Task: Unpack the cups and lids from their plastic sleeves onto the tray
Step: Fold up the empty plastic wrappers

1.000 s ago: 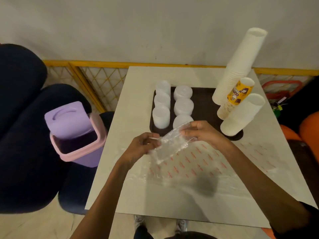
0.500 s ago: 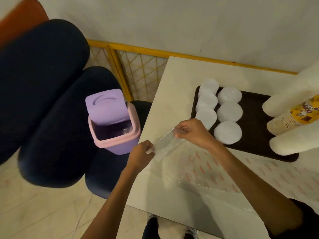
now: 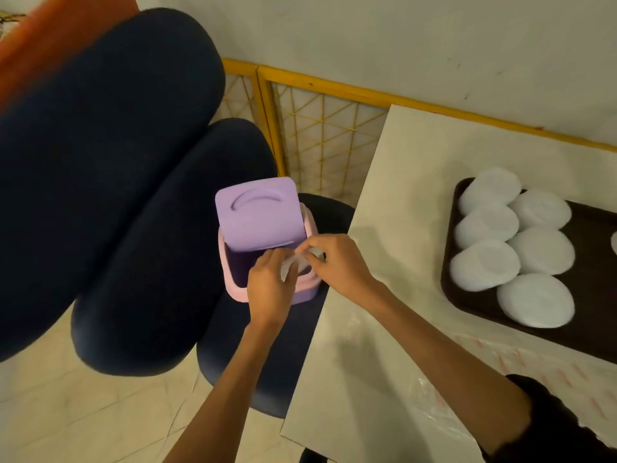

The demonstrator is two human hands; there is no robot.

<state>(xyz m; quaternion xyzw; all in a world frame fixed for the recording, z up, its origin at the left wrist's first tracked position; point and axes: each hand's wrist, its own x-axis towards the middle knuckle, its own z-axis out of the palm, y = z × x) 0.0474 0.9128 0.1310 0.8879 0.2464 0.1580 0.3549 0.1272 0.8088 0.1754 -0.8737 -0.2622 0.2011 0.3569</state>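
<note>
Both my hands hold a crumpled clear plastic sleeve over the open mouth of a small purple and pink bin. My left hand grips the sleeve from the left, and my right hand pinches it from the right. Several stacks of white lids stand in two rows on the dark brown tray at the right. No cups are in view.
The bin sits on a dark blue chair seat next to the white table. More clear plastic with red print lies flat on the table in front of the tray. A dark blue chair fills the left, and a yellow lattice rail runs behind.
Both hands carried the plastic sleeve left, off the table, and drew together over the bin. The view swung left, so the cup stacks are out of frame.
</note>
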